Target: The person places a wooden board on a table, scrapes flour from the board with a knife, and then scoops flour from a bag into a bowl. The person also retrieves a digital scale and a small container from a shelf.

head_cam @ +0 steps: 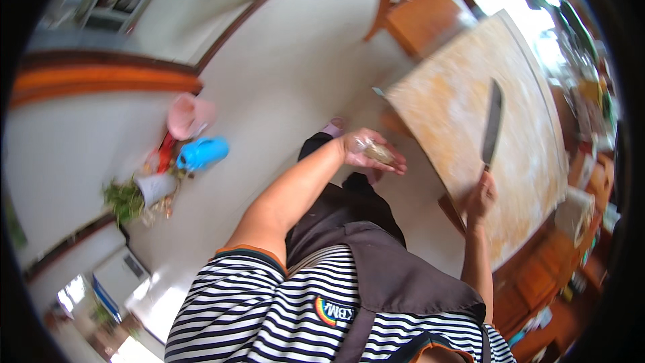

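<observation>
On the open palm of my left hand (374, 151) rests a small brownish lump in clear plastic wrap (379, 152). This hand is held out over the floor, to the left of the table. My right hand (482, 195) grips the handle of a large kitchen knife (493, 123). The knife's long dark blade points away from me, above the table (433, 96), and I cannot tell whether it touches the surface. The tabletop is marbled beige and orange.
A wooden chair (423, 17) stands beyond the table. Along the left wall are a pink bin (189, 117), a blue jug-like container (203, 153) and a white pot (155, 188) with green leaves. A wooden cabinet (534, 280) borders the table's right side.
</observation>
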Tool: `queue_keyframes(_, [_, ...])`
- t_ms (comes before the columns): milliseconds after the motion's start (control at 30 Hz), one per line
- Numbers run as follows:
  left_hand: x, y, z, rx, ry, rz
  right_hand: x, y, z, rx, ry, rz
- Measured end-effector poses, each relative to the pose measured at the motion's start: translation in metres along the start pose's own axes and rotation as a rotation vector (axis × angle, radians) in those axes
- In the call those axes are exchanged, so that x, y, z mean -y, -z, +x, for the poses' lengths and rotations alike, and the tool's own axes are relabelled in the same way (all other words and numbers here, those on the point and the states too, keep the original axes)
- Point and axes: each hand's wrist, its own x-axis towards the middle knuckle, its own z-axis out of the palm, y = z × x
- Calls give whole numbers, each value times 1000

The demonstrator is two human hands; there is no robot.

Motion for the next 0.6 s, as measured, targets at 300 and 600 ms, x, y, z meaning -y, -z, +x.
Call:
queue_keyframes(300, [20,21,-269,-44,-783,22,59,-61,46,114,-50,38])
queue_keyframes(600, [-3,155,-619,-256,-1314,-250,207,-222,-15,-63,-323,97])
